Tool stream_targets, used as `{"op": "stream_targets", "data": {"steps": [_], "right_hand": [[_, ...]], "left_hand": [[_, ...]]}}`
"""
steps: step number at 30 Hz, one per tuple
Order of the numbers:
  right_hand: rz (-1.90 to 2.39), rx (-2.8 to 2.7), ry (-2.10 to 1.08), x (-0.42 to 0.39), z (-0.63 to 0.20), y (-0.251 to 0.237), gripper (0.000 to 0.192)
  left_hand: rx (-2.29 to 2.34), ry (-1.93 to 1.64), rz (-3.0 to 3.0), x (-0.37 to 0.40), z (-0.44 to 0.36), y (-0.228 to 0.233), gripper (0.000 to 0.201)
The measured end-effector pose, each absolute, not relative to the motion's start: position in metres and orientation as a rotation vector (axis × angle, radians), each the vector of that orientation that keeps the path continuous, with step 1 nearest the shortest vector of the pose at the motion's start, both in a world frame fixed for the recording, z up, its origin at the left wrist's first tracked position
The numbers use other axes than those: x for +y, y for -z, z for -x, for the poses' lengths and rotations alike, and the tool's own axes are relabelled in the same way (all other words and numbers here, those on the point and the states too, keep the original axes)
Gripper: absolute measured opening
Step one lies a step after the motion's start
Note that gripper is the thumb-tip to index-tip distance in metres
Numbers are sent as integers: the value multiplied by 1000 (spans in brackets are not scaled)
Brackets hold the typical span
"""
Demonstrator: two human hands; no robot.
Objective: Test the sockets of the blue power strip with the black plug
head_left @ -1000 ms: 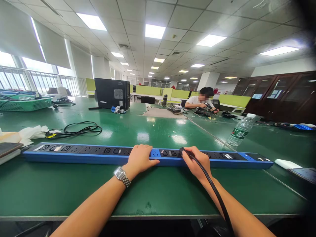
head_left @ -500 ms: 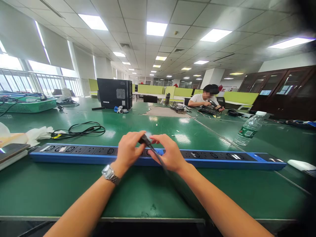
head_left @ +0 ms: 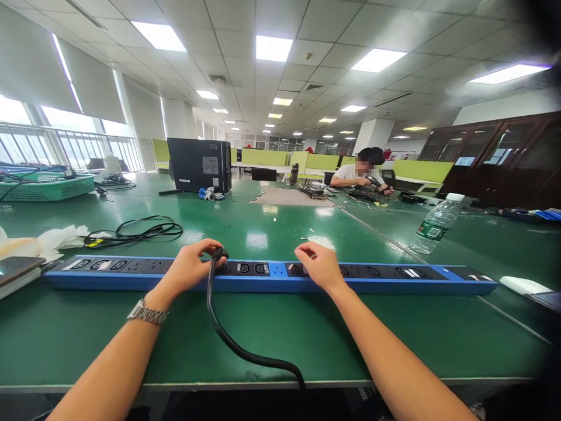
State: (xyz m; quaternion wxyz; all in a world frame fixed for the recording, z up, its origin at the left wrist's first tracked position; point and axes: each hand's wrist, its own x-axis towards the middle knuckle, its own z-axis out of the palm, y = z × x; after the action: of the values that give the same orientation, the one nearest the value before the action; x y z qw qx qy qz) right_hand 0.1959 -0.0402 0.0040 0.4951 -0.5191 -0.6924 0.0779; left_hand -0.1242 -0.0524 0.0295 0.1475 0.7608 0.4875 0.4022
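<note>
My left hand point(head_left: 186, 272) is closed around a black power plug point(head_left: 220, 254), holding it over the left-centre part of a long blue and black power strip point(head_left: 258, 285). I cannot tell whether the plug is inserted into a socket. From the plug a thick black cable point(head_left: 239, 349) drops in a curve across the front of the strip and over the table's near edge. Right of centre, my right hand point(head_left: 323, 268) hovers above the strip, fingers curled in toward the thumb, with nothing visible in them. Both hands hide some of the sockets.
A tilted water bottle point(head_left: 435, 225) is at the right. A coiled black cable point(head_left: 142, 231) lies behind the strip at left, and a phone point(head_left: 17, 269) sits farther left. Beyond are a black computer case point(head_left: 199, 165), a green basket point(head_left: 65, 188) and a seated person point(head_left: 346, 175).
My left hand has moved left and down with the plug to the strip. My right hand has let go of the cable and moved right. The cable now hangs in a curve.
</note>
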Motion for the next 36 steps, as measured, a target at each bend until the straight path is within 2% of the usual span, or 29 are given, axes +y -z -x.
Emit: {"op": "stream_targets", "data": {"steps": [14,16,20,22,28,32,36], "right_hand": [[1261,-1637,-188,-44,-193,-6,25],[1275,-1652,-180,-44,-191,-6,25],[1319,-1671,-183,-44,-189,-7,26],[1332,-1669,-189,-45,-189,-7,26],[1315,-1650,-221,-45,-191,-7,25],[1240,-1681,-237,-46,-192,-7,23],[1213,-1701,-244,-47,-191,-7,20]], "left_hand": [[1307,-920,-2269,-54,125,-41,39],[1295,-965,-2251,-55,126,-41,41],[1272,-1277,-2134,-57,109,-42,46],[1230,-1340,-2133,-57,89,-42,42],[1208,-1104,-2202,-50,21,-32,26],[1258,-1017,-2251,-46,5,-26,19],[1270,-992,-2284,-48,5,-24,21]]}}
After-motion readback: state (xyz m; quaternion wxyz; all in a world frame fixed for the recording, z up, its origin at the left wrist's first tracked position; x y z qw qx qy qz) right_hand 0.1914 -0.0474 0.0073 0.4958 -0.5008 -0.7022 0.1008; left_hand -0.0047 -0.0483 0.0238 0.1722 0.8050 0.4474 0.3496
